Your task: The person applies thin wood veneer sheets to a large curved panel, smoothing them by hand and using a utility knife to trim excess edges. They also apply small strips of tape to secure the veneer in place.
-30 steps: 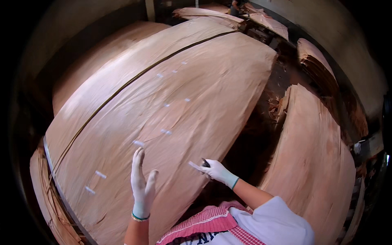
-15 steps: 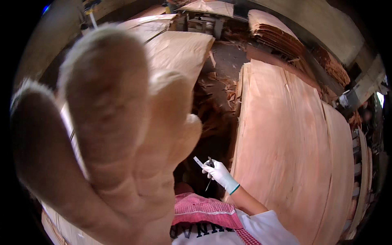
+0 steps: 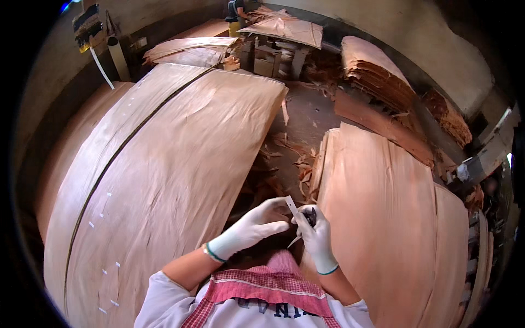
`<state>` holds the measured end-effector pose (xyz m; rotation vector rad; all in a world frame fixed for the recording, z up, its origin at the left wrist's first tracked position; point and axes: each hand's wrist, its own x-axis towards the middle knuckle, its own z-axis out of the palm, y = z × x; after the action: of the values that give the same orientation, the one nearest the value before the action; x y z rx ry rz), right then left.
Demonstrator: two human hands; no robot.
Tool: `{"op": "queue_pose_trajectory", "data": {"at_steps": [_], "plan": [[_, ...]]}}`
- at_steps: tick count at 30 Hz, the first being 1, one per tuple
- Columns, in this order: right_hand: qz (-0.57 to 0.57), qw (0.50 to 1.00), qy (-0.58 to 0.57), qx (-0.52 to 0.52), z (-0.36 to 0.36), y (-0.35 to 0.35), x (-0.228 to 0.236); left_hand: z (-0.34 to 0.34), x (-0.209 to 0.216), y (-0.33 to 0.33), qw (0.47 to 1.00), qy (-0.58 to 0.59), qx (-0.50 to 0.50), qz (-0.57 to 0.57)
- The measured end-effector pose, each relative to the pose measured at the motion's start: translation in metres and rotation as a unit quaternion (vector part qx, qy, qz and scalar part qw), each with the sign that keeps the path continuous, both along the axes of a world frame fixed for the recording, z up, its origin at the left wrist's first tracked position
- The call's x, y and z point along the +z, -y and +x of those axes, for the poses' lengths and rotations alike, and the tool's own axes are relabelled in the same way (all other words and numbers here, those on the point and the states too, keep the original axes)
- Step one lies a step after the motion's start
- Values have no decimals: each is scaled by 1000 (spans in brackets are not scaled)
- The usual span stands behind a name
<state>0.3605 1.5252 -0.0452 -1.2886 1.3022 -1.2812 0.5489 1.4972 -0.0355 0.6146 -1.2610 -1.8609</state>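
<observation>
White work gloves with green cuffs cover both hands, which are close together in front of my apron. My right hand (image 3: 317,236) grips a short, flat white strip (image 3: 290,204), its far end sticking up to the left. The same hand also holds a slim dark-handled tool (image 3: 310,215); a thin pointed end (image 3: 294,241) shows below the fingers. My left hand (image 3: 250,225) is open, thumb apart from the fingers. Its fingertips are right beside the strip's upper end; whether they touch it I cannot tell. To the left lies a broad wood veneer sheet (image 3: 175,147) with several small white tape pieces (image 3: 100,215).
At right stands a stack of veneer sheets (image 3: 383,202). Torn veneer scraps (image 3: 298,158) litter the floor between the stacks. Farther back are a veneer-topped table (image 3: 290,31), another pile (image 3: 377,71) and a person (image 3: 236,16). A dark gap (image 3: 123,147) runs along the left sheet.
My left hand, which loomed large and blurred before the camera, has come down beside the right hand. The left veneer sheet now shows. My right hand still holds the strip and tool.
</observation>
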Motion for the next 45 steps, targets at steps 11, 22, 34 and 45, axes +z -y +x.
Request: {"op": "queue_pose_trajectory", "data": {"at_steps": [11,22,34,45], "plan": [[35,987,-10,156,-9,306,-18,-33,-49,266,920,107,357,-120],[90,894,-126,420,14,538,-53,13,-70,425,794,102,599,27],[96,852,-174,485,81,684,-81,88,-106,565,757,87,646,44],[165,829,-168,508,134,726,-93,144,-127,591,730,114,670,71]]}}
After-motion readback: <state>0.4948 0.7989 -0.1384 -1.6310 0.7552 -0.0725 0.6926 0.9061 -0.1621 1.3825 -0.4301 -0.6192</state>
